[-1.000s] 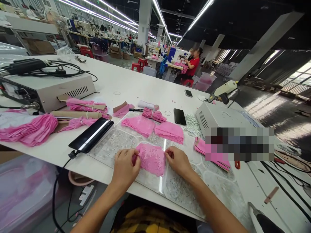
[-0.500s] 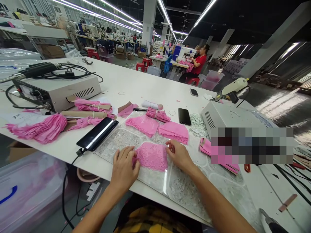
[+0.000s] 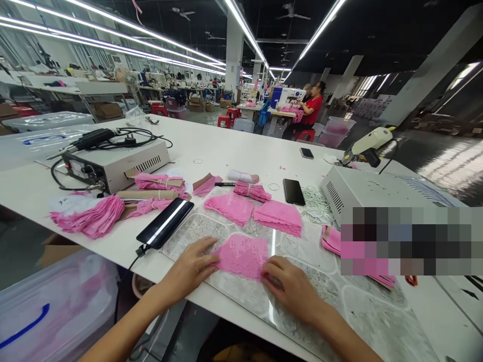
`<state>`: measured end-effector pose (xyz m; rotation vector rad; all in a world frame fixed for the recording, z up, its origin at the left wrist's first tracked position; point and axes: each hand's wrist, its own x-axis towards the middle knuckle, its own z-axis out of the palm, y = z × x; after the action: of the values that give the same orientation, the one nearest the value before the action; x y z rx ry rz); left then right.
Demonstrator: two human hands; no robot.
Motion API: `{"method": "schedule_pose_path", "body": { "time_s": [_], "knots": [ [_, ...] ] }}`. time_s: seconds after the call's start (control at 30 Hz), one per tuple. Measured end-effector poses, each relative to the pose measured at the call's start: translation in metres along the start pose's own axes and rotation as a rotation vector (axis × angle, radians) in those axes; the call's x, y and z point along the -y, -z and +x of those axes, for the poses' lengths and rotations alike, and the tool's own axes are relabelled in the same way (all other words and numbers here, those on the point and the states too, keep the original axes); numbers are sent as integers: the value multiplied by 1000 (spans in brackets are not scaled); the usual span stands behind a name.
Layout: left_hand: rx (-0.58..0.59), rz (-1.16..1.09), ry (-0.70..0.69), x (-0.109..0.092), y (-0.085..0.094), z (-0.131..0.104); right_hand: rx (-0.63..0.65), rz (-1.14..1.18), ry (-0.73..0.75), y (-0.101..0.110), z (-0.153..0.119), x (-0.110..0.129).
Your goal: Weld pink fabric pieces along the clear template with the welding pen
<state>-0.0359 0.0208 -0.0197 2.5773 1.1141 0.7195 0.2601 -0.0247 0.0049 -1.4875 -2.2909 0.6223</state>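
A pink lace piece (image 3: 243, 255) lies flat on the grey marble-patterned board (image 3: 320, 269) in front of me. My left hand (image 3: 191, 267) rests at its left edge, fingers stretched out and apart, their tips touching the fabric. At the lower right corner, my right hand (image 3: 290, 285) has its fingers curled and pinched on the lace edge. Just beyond lie two pink lace stacks, a left one (image 3: 231, 207) and a right one (image 3: 278, 217). Behind them is a tied pink bundle (image 3: 252, 190).
A black phone with a cable (image 3: 165, 223) lies left of the board; another phone (image 3: 293, 192) lies beyond the stacks, beside pale elastic loops (image 3: 317, 203). Grey machine boxes stand left (image 3: 124, 163) and right (image 3: 362, 188). Farther back, a person in red (image 3: 313, 108) sits at a sewing machine.
My right hand has moved from the upper right corner of the lace down to its lower right corner. My left fingers have spread out along the left edge. The camera view has shifted.
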Motion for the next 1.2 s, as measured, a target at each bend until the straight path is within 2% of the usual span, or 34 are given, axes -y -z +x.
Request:
{"method": "schedule_pose_path", "body": {
  "time_s": [0.13, 0.23, 0.37, 0.5, 0.6, 0.67, 0.77, 0.87, 0.93, 1.0, 1.07, 1.13, 1.2],
  "knots": [
    [5, -27, -25, 1, 6, 12, -19, 58, -32, 6, 9, 6],
    [43, -60, -61, 7, 24, 36, -123, 182, -53, 23, 23, 10],
    [54, -68, -88, 33, 52, 102, -316, 250, -59, 47, 65, 1],
    [-18, -22, -82, 67, 69, 175, -533, 213, -47, 62, 120, -12],
    [-73, 14, -84, 87, 74, 202, -662, 142, 12, 61, 147, -15],
    [-69, 31, -95, 98, 72, 203, -643, 89, 78, 52, 156, -16],
    [2, 49, -115, 114, 63, 186, -528, 23, 157, 27, 157, -15],
    [85, 59, -121, 125, 56, 167, -444, -14, 185, 4, 154, -13],
    [125, 62, -118, 129, 56, 160, -410, -18, 184, -2, 151, -13],
    [141, 65, -114, 127, 59, 159, -404, -4, 164, 3, 146, -18],
    [135, 61, -117, 119, 60, 164, -436, 19, 106, 17, 136, -31],
    [124, 46, -132, 102, 53, 171, -488, 39, 1, 34, 122, -51],
    [130, 21, -159, 78, 37, 181, -525, 40, -110, 48, 107, -73]
  ]
}}
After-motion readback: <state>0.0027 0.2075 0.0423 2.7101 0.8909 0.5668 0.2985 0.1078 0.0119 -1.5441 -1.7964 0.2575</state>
